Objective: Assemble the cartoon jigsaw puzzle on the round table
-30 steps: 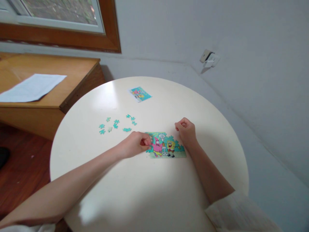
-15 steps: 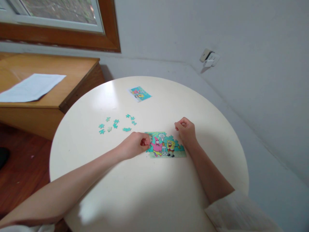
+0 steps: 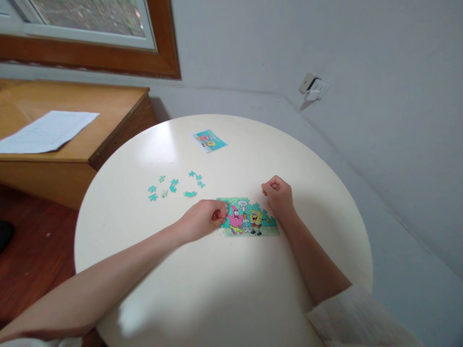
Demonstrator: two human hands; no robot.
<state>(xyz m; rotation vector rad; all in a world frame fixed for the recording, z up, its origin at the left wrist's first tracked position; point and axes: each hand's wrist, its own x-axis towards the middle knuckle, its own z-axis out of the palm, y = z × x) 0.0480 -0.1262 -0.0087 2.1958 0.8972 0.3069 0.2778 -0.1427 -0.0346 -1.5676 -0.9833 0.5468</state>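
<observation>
A partly built cartoon jigsaw puzzle [image 3: 249,218] lies on the round cream table [image 3: 224,279]. My left hand [image 3: 202,219] rests at the puzzle's left edge, fingers curled in a pinch at that edge; what they hold is hidden. My right hand [image 3: 279,195] sits at the puzzle's upper right corner in a loose fist, with nothing visible in it. Several loose teal puzzle pieces [image 3: 173,187] lie scattered on the table, up and left of my left hand.
A small picture card [image 3: 210,140] lies near the table's far edge. A wooden desk [image 3: 72,130] with a white paper sheet [image 3: 48,130] stands to the left under a window. Grey walls close in behind and to the right, with a wall socket [image 3: 313,87].
My left hand has shifted slightly along the puzzle's left edge. My right hand has stayed in place.
</observation>
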